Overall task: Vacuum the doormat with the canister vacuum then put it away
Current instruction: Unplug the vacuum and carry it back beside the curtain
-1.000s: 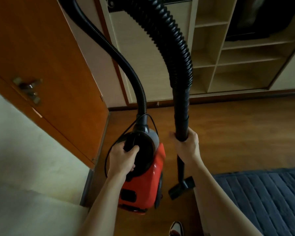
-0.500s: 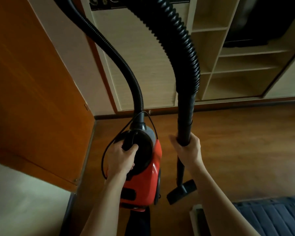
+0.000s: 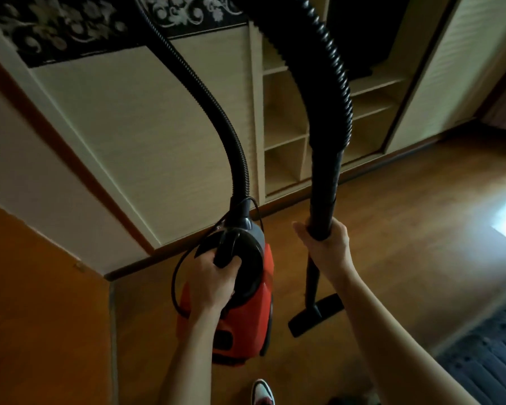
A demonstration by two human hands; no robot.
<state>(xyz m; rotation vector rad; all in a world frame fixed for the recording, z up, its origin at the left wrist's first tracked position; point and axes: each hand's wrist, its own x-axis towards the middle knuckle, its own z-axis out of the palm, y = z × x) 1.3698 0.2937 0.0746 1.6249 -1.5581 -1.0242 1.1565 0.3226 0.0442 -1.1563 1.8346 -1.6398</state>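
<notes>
A red and black canister vacuum (image 3: 247,325) hangs above the wooden floor, carried by its black top handle, which my left hand (image 3: 211,280) grips. Its ribbed black hose (image 3: 237,159) loops up out of view and comes back down to the black wand (image 3: 323,206). My right hand (image 3: 324,248) grips the wand near its lower end. The black floor nozzle (image 3: 316,314) hangs just above the floor, right of the canister. A dark blue ribbed doormat (image 3: 491,355) lies at the lower right edge, apart from the nozzle.
An orange wooden door (image 3: 41,302) stands close on the left. Ahead is a pale wardrobe with a sliding panel (image 3: 146,135) and open shelves (image 3: 284,153). A shoe tip (image 3: 262,391) shows at the bottom. Wooden floor (image 3: 406,229) stretches to the right.
The view has swung right and up: the orange door slid further left, the wardrobe came closer, the doormat moved to the right edge. Both hands keep their grips on handle and wand.
</notes>
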